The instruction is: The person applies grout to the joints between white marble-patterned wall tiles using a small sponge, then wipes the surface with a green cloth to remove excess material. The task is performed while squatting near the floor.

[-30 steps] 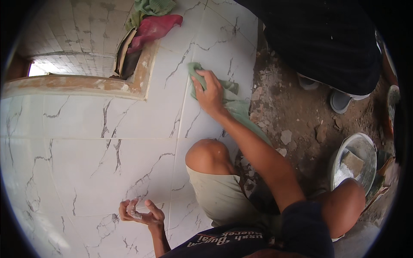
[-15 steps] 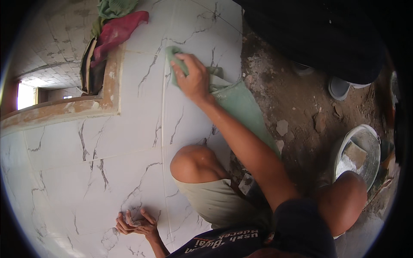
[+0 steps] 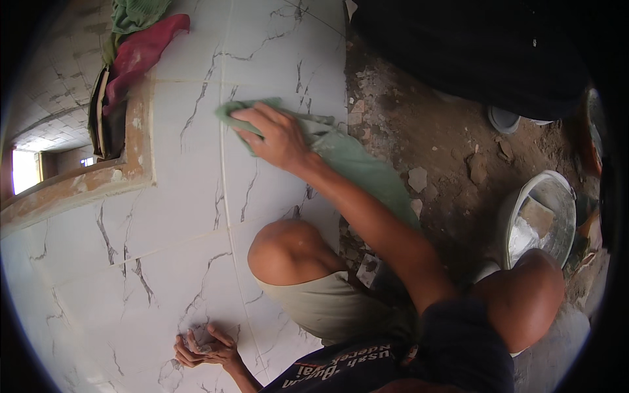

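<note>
My right hand (image 3: 272, 134) presses flat on a pale green cloth (image 3: 357, 164) that lies over the white marble-pattern floor tiles (image 3: 177, 216), right beside a grout line. The cloth trails back under my forearm toward the bare dirt. My left hand (image 3: 203, 347) rests on the tile near the lower edge, fingers curled against the floor with nothing in it that I can make out. My bent knees (image 3: 288, 245) sit between the two hands.
A grey bucket (image 3: 560, 196) with white paste and a square tool stands at the right on rough dirt with rubble (image 3: 419, 177). Red and green cloths (image 3: 141, 46) lie piled at the upper left by a raised tan ledge (image 3: 78, 180). A person in dark clothing (image 3: 472, 46) stands at the top.
My right hand has slid the green cloth leftward along the tiles. My view has turned, so the ledge and cloth pile have shifted left. The left hand has stayed on the floor.
</note>
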`<state>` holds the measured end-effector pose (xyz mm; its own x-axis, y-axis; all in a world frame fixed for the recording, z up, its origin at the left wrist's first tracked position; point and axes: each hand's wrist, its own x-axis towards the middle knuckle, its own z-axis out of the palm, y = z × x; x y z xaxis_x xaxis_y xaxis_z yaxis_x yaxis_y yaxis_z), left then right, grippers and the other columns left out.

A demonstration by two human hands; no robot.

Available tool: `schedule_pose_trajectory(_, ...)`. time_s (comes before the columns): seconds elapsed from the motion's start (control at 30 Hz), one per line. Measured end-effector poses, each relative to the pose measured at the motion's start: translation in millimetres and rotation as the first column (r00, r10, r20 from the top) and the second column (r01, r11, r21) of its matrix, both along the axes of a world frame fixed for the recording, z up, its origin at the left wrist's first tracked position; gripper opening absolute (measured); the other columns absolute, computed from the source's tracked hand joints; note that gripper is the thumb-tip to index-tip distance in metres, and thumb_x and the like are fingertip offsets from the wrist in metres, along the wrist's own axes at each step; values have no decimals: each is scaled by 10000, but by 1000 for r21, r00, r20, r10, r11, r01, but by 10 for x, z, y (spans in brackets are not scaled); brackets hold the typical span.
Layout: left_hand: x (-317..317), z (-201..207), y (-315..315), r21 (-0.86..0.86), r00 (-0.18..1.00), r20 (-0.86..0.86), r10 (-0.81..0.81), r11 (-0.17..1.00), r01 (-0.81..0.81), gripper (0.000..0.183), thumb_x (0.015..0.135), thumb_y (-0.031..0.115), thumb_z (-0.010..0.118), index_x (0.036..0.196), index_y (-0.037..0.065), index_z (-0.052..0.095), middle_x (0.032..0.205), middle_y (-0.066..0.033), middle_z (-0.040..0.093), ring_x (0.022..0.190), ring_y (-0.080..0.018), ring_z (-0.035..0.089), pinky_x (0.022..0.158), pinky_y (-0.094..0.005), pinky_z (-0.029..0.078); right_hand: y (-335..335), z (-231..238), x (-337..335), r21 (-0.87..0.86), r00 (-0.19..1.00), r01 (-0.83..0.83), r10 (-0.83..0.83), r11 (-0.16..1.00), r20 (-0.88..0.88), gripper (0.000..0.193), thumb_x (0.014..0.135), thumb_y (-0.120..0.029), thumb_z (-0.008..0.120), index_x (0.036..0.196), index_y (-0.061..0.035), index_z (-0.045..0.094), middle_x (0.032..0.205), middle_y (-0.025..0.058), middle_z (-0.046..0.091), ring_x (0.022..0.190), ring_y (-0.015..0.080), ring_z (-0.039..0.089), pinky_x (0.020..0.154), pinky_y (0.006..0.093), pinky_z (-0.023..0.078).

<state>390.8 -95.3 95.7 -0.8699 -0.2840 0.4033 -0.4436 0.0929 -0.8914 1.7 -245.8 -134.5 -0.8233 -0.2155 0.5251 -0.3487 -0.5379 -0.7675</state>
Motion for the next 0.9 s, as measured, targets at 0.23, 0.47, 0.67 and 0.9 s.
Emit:
schedule_pose_trajectory(0.23, 83, -15, 17, 7, 996, -93, -11, 1000, 11, 514, 1082, 447, 590, 1371, 30, 506, 1449, -201, 477, 1377, -383, 372, 1134, -601, 274, -576, -791, -920, 514, 795, 66, -356, 855, 491, 358, 1053, -349, 623, 1313, -107, 669, 1182, 210, 743, 1049, 453, 715, 942, 524, 560)
schedule_pose_trajectory(0.47, 88, -7, -19, 12, 993, -115, 7, 1000, -5, 507, 1067, 447, 621, 1378, 58, 530, 1486, -177, 462, 1382, -370, 373, 1146, -596, 273, 90, -1839, -31, 690, 767, -450, -150, 567, 623, 433, 1054, -224, 606, 1401, 24, 530, 1052, 318, 732, 1007, 474, 736, 927, 521, 608)
schedule_pose_trajectory(0.67, 102, -20, -32, 1, 994, -103, -35, 999, 35, 509, 1071, 456, 614, 1382, 61, 535, 1482, -174, 464, 1368, -369, 377, 1140, -587, 281, 341, -1039, 319, 438, 897, -276, 66, 855, 437, 458, 1054, -211, 609, 1449, 7, 524, 1238, 311, 662, 1051, 518, 695, 932, 502, 580)
schedule_pose_trajectory(0.9, 83, -32, -31, 21, 988, -150, -34, 999, 38, 513, 1071, 455, 616, 1373, 49, 536, 1469, -170, 463, 1355, -366, 371, 1132, -588, 283, -37, -1271, -346, 667, 872, -247, -139, 703, 469, 615, 1003, -144, 618, 1577, -17, 438, 1487, 322, 485, 1112, 530, 678, 985, 514, 594)
